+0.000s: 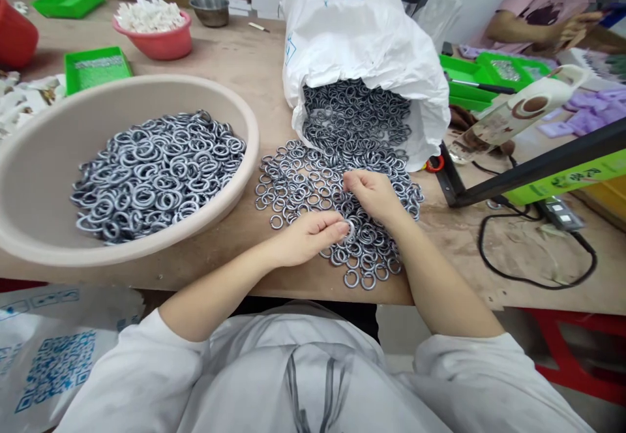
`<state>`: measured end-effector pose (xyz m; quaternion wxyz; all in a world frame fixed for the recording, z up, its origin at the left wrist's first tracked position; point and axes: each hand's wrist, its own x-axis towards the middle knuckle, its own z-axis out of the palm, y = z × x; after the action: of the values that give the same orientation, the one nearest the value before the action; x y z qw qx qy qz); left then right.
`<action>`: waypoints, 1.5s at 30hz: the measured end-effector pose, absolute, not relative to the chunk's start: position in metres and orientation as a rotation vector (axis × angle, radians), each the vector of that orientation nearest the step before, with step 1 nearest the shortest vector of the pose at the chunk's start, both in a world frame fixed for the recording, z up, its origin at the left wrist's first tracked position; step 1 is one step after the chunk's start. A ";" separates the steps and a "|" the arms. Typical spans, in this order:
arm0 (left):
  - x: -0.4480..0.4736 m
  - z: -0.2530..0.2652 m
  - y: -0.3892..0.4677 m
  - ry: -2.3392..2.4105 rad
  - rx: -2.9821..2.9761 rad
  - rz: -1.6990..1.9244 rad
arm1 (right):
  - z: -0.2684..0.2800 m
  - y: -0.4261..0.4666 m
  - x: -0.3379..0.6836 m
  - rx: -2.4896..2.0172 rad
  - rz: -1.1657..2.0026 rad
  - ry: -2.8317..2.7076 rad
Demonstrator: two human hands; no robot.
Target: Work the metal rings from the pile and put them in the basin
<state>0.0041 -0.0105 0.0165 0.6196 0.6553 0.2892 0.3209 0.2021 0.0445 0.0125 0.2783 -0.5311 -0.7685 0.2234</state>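
Note:
Grey metal rings [303, 182] lie spread over the table, spilling from the mouth of a white plastic sack [362, 35] on its side. Low over this pile, my left hand [313, 234] pinches a single ring [349, 229] between thumb and fingertips. My right hand [370, 192] is curled closed just above and to the right, over the rings by the sack's mouth. What its fingers hold, if anything, is hidden. To the left stands a wide beige basin [34, 224] with a large heap of similar rings [161, 172] in it.
Behind the basin are a pink bowl of white pieces [151, 29], green trays [98, 68] and a metal bowl [210, 10]. At right, a black metal frame [538, 165], a cable [482, 244] and a pale bottle [518, 113] crowd the table. Another person's arm [528, 29] shows beyond.

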 end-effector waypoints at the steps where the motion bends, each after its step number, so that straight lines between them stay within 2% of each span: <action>1: 0.004 0.017 -0.010 0.684 1.438 0.765 | 0.010 0.048 0.202 -1.512 0.519 -2.070; 6: -0.001 0.019 0.003 0.824 0.933 1.006 | 0.007 0.046 0.185 -1.734 0.204 -2.391; 14: -0.008 0.021 0.015 0.901 0.555 1.034 | 0.008 0.045 0.179 -1.778 0.137 -2.447; 29: -0.006 0.014 0.016 0.818 0.611 1.186 | 0.012 0.040 0.179 -1.832 0.074 -2.443; 35: -0.005 0.013 0.016 0.880 0.576 1.122 | 0.018 0.039 0.181 -1.729 0.211 -2.291; 42: -0.004 0.014 0.016 0.903 0.599 1.203 | 0.006 0.039 0.177 -1.743 0.154 -2.451; 45: -0.003 0.013 0.016 0.981 0.693 1.233 | 0.004 0.042 0.179 -1.657 0.290 -2.276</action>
<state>-0.0030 0.0163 0.0128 0.6521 0.3052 0.4322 0.5430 0.1794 0.0422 0.0044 0.1549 -0.5785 -0.7944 0.1014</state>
